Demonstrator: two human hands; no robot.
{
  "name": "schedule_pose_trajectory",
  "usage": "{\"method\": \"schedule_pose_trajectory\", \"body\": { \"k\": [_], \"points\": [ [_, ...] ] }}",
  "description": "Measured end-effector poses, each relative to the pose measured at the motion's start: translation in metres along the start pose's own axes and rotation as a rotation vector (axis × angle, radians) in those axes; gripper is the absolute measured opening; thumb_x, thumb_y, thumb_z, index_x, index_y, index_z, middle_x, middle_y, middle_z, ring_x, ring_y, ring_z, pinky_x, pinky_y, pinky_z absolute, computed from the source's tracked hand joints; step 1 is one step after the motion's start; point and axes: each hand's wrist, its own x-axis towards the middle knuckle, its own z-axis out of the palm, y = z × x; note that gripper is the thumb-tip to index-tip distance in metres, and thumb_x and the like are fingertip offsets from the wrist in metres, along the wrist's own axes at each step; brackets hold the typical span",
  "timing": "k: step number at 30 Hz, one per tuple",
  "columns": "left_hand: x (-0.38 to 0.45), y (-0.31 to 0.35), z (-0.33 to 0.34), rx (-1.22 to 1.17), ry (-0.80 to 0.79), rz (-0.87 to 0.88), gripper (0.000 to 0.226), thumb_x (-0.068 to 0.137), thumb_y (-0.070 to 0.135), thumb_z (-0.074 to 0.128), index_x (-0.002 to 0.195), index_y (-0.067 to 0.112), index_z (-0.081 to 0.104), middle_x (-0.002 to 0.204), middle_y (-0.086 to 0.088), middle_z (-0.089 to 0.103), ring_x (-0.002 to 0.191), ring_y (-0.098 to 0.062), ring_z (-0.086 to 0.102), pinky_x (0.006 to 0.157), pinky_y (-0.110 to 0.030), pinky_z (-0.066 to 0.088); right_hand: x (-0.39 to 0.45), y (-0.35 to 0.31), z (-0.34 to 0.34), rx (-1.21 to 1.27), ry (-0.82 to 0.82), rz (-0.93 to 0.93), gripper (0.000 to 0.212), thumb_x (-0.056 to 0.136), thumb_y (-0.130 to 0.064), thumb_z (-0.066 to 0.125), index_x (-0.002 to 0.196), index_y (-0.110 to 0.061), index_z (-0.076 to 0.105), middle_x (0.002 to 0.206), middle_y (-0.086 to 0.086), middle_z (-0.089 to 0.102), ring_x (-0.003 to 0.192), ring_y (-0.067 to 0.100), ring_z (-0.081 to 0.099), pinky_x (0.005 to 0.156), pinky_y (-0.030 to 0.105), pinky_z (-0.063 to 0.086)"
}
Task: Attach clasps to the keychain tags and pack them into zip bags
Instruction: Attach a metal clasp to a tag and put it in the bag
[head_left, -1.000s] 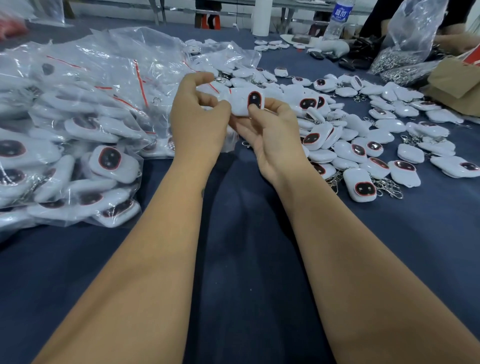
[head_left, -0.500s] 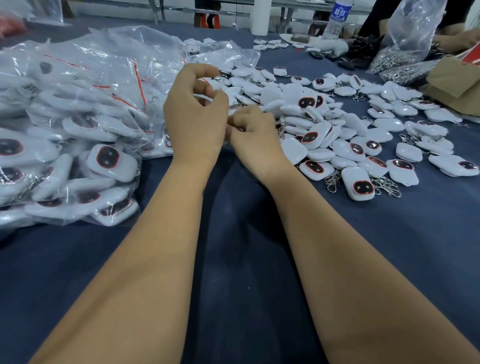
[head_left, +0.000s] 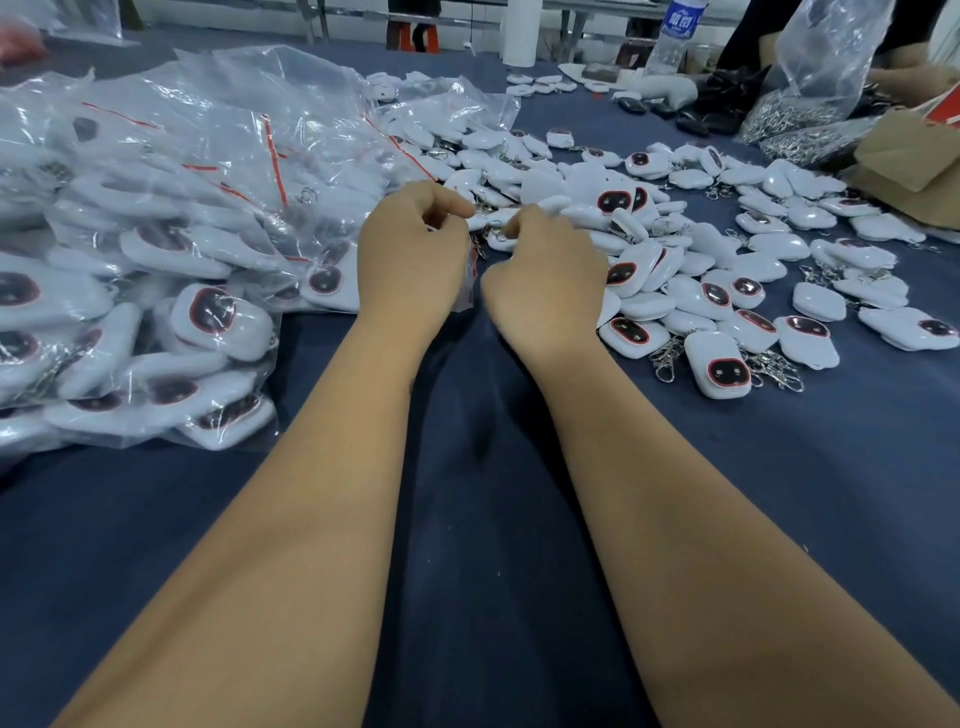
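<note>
We recorded a surface (head_left: 467, 519) covered in dark blue cloth, creased in long folds near the front edge. At the far edge stood a clear plastic water bottle (head_left: 675, 36) with a blue label, upright. Just right of it, dark objects (head_left: 696, 111) lay in a group; we could not tell what they were. At the far right, brown cardboard (head_left: 914, 156) rested on the surface, with a red-and-white item (head_left: 943, 111) at its upper edge. Beyond the surface we noted a white post (head_left: 519, 36) and an orange-and-black object (head_left: 413, 37) on the floor. A blurred red shape (head_left: 21, 44) sat at far left.
</note>
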Motion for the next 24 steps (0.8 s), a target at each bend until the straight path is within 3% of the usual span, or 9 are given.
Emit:
{"method": "schedule_pose_trajectory", "body": {
  "k": [3, 7, 11, 14, 17, 20, 23, 24],
  "points": [
    [0.000, -0.001, 0.000, 0.009, -0.024, -0.003, 0.031, 0.082, 0.005, 0.049, 0.079, 0.032, 0.064, 0.067, 0.015, 0.059, 0.054, 0.007, 0.051, 0.061, -0.012, 0.043, -0.003, 0.000, 0.006, -0.125, -0.016, -0.068, 0.038, 0.088, -0.023, 0.052, 0.125, -0.013, 0.051, 0.125, 0.010, 0.057, 0.116, 0.032, 0.049, 0.088, 0.036, 0.033],
    [0.000, -0.001, 0.000, 0.013, -0.036, 0.009, 0.033, 0.082, 0.005, 0.050, 0.077, 0.035, 0.063, 0.074, 0.015, 0.060, 0.059, 0.001, 0.051, 0.065, -0.019, 0.043, 0.000, 0.002, 0.000, -0.012, 0.013, -0.050, 0.038, 0.086, -0.018, 0.052, 0.125, -0.014, 0.051, 0.114, 0.007, 0.064, 0.109, 0.032, 0.055, 0.088, 0.038, 0.038],
    [-0.001, -0.003, 0.000, 0.003, -0.055, 0.002, 0.031, 0.082, 0.006, 0.050, 0.081, 0.031, 0.067, 0.073, 0.013, 0.060, 0.059, -0.004, 0.051, 0.065, -0.022, 0.041, 0.001, -0.001, -0.005, 0.376, 0.112, 0.083, 0.026, 0.095, -0.020, 0.049, 0.120, -0.016, 0.057, 0.086, -0.006, 0.059, 0.095, 0.023, 0.060, 0.087, 0.035, 0.043],
    [0.000, -0.002, 0.000, -0.007, -0.070, 0.011, 0.028, 0.081, 0.008, 0.053, 0.081, 0.030, 0.070, 0.075, 0.012, 0.062, 0.065, -0.007, 0.054, 0.069, -0.023, 0.043, 0.002, -0.001, -0.005, 0.676, 0.155, 0.139, 0.023, 0.094, -0.026, 0.060, 0.116, -0.019, 0.058, 0.069, -0.014, 0.051, 0.070, 0.005, 0.055, 0.069, 0.024, 0.039],
    [-0.002, -0.001, -0.001, 0.005, -0.088, 0.021, 0.024, 0.082, 0.012, 0.058, 0.080, 0.033, 0.071, 0.073, 0.014, 0.065, 0.060, 0.002, 0.053, 0.066, -0.018, 0.044, 0.001, -0.002, -0.006, 0.795, 0.194, 0.144, 0.018, 0.088, -0.023, 0.069, 0.099, -0.019, 0.055, 0.061, -0.013, 0.051, 0.053, -0.002, 0.051, 0.057, 0.014, 0.039],
    [-0.005, 0.003, -0.002, -0.014, -0.124, 0.023, 0.020, 0.080, 0.018, 0.059, 0.075, 0.033, 0.071, 0.067, 0.017, 0.066, 0.055, 0.002, 0.053, 0.060, -0.017, 0.047, 0.002, -0.003, -0.005, 0.841, 0.193, 0.146, 0.012, 0.089, -0.023, 0.069, 0.088, -0.021, 0.058, 0.065, -0.013, 0.058, 0.057, -0.008, 0.055, 0.059, 0.009, 0.042],
    [-0.005, 0.005, -0.002, -0.033, -0.127, 0.017, 0.015, 0.076, 0.028, 0.060, 0.083, 0.029, 0.074, 0.081, 0.012, 0.069, 0.068, -0.003, 0.057, 0.069, -0.020, 0.048, 0.003, -0.005, -0.005, 0.951, 0.167, 0.168, 0.010, 0.092, -0.014, 0.059, 0.087, -0.021, 0.064, 0.080, -0.007, 0.068, 0.077, 0.008, 0.065, 0.079, 0.032, 0.056],
    [-0.005, 0.005, -0.002, -0.025, -0.126, 0.016, 0.017, 0.077, 0.029, 0.061, 0.086, 0.024, 0.074, 0.080, 0.010, 0.068, 0.068, -0.006, 0.056, 0.070, -0.022, 0.047, 0.004, -0.005, -0.004, 1.004, 0.156, 0.167, 0.016, 0.091, -0.007, 0.055, 0.090, -0.019, 0.065, 0.085, -0.004, 0.069, 0.083, 0.013, 0.067, 0.082, 0.033, 0.056]
  ]
}}
